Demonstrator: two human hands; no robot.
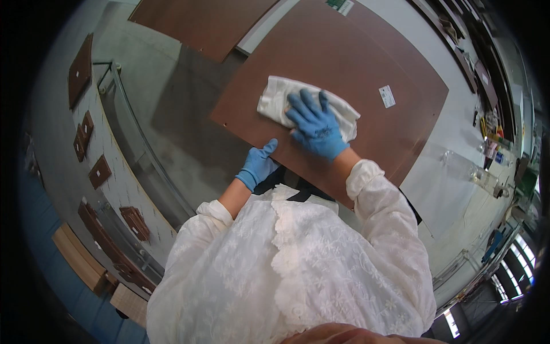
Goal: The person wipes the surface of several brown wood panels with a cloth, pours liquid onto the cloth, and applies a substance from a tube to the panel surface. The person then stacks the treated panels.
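Note:
A large reddish-brown flat panel [344,51] lies in front of me, jutting past the near side of a light-coloured table. On its near part is a folded white cloth [278,94]. My right hand [318,126], in a blue glove, holds this cloth down against the panel, its fingers spread over the fabric. My left hand [259,164], gloved in blue too, grips the panel's near left edge, thumb on top. The other left fingers are hidden below the edge. A small white label [387,97] is stuck on the panel's right part.
Another brown panel [200,23] lies at the far left. On the left stands a metal-framed rack [123,92], beside a board [123,166] with several small brown pieces. A clear plastic bottle [458,163] and assorted small items are on the right-hand table.

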